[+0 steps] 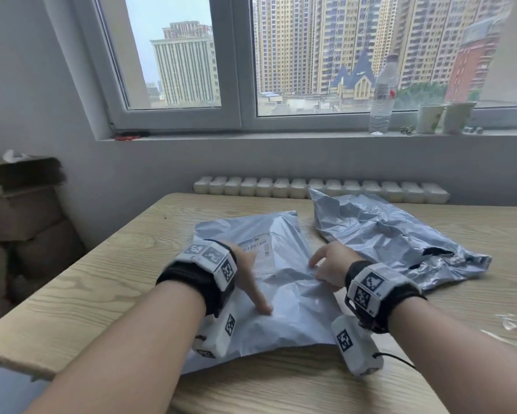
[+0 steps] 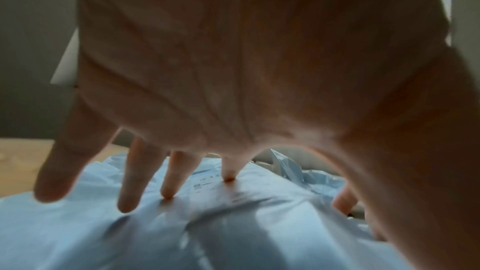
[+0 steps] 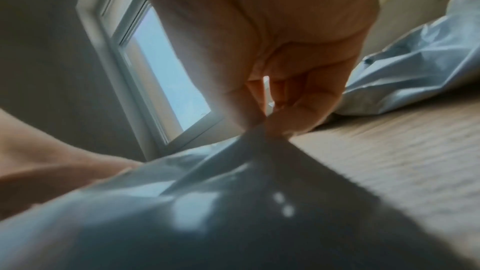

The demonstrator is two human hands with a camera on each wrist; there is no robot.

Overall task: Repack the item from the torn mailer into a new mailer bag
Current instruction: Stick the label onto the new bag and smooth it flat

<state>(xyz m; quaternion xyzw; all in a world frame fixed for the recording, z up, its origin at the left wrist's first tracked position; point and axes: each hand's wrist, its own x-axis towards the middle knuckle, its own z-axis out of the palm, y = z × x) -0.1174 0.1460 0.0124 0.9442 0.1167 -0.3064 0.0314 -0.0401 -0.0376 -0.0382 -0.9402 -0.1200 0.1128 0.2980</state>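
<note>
Two grey mailers on desk [image 1: 108,282]. Nearer mailer [image 1: 281,312]: smooth, flat, printed label on top, lying directly under both hands. Farther mailer [image 1: 394,243]: crumpled, dark holes visible along its near right side, lying well apart toward the right; taken to be the torn one, looks slack and emptied. Item itself not visible anywhere; judged to be inside the nearer mailer, though cannot confirm from these views.

Left hand [image 1: 248,273]: fingers straight and spread, tips pressing down on the nearer mailer near the label, nothing grasped (left wrist view confirms fingertips [image 2: 168,194] on the film). Right hand [image 1: 330,268]: thumb and fingers pinching a raised fold of the same mailer, index finger stretched out.

Progress estimate: transfer apparently done; smoothing or closing of the new bag in hand. Seal state not readable. Remaining, probably: close the flap, press it flat.
</note>
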